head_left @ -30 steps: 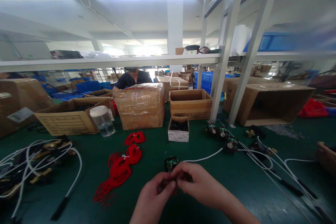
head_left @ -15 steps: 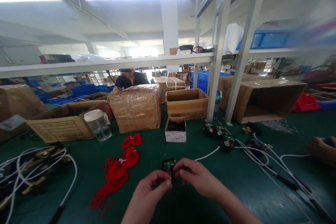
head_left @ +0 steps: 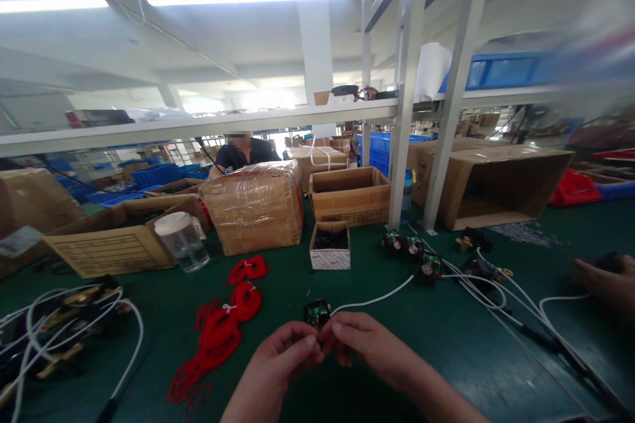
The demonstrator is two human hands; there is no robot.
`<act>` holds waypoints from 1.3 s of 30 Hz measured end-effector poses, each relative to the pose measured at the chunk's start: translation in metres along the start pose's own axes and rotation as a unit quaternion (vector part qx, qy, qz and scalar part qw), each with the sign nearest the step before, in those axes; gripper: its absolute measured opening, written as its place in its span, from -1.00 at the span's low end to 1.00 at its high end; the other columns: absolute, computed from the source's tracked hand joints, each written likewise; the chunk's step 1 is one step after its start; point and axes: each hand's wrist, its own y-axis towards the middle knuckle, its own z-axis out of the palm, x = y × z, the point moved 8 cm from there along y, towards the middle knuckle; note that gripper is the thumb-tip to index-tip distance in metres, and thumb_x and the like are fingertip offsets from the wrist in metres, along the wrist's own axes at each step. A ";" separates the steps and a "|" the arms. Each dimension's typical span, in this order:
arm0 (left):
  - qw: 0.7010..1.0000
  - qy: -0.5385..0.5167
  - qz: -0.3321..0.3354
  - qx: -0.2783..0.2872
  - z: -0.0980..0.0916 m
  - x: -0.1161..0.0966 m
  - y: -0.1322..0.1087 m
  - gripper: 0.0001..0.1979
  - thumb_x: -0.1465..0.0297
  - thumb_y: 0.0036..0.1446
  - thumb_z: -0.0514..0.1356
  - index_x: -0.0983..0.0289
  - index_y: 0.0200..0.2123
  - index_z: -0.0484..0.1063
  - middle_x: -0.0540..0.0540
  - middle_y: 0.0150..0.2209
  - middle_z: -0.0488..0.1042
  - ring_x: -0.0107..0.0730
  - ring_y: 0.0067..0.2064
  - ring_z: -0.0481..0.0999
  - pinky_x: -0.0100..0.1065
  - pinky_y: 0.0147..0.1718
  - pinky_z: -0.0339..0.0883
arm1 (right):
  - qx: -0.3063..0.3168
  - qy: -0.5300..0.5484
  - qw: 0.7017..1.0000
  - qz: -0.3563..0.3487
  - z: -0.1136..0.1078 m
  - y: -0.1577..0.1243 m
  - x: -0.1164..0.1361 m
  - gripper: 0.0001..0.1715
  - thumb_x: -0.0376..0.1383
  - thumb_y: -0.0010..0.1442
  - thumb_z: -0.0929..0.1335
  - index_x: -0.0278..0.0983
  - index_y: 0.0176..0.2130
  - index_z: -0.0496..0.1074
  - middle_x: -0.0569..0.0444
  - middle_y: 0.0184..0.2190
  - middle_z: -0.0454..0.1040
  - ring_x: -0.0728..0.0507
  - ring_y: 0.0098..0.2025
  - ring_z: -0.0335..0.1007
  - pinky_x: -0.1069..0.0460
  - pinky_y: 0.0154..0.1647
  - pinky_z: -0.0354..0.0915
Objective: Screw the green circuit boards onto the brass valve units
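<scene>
A small black device with a green circuit board [head_left: 317,312] lies on the green tabletop, a white cable [head_left: 381,299] running from it to the right. Just in front of it, my left hand [head_left: 290,353] is closed, thumb and fingers pinched near the device's lower edge. My right hand [head_left: 360,342] meets it from the other side, its fingers also pinched together. What sits between the fingertips is too small to make out. Red wire bundles [head_left: 218,337], some tied with white, lie left of my hands.
A small box of black parts [head_left: 331,248] stands behind the device. More circuit-board devices [head_left: 411,248] lie to the right, cabled brass fittings [head_left: 64,330] at left. A clear jug [head_left: 182,241] and cardboard boxes [head_left: 253,208] line the back. A co-worker's hand [head_left: 602,281] is at far right.
My right hand has come down and left, closer against my left fingertips, uncovering more of the white cable by the device. The whole view has shifted slightly.
</scene>
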 end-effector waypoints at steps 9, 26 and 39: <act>0.999 -0.030 -0.020 -0.021 -0.007 0.011 0.000 -0.62 0.24 -0.23 0.50 0.29 -0.33 0.55 0.06 -0.41 0.60 -0.36 -0.35 0.59 -0.39 -0.28 0.40 | -0.059 -0.034 0.997 0.031 -0.010 0.002 -0.007 -0.69 -0.19 0.06 0.47 -0.35 -0.23 0.52 0.10 -0.40 0.50 0.02 -0.48 0.26 0.09 -0.41 0.14; 0.930 0.333 0.130 -0.090 -0.023 0.002 0.013 -0.83 0.30 -0.04 0.30 0.15 -0.32 0.60 0.05 -0.30 0.64 -0.12 -0.17 0.60 -0.26 -0.10 0.36 | -0.125 -0.349 0.924 -0.089 -0.017 -0.003 0.004 -0.79 -0.51 0.11 0.39 -0.22 -0.31 0.55 0.13 -0.30 0.48 -0.05 -0.28 0.41 0.11 -0.29 0.25; 0.909 0.351 0.213 -0.078 -0.020 -0.019 0.031 -0.88 0.32 0.03 0.28 0.10 -0.31 0.61 0.02 -0.29 0.64 -0.17 -0.22 0.60 -0.29 -0.15 0.40 | -0.120 -0.414 0.898 -0.086 -0.028 0.023 0.013 -0.82 -0.47 0.25 0.37 -0.21 -0.29 0.52 0.12 -0.29 0.41 -0.07 -0.24 0.38 0.08 -0.22 0.24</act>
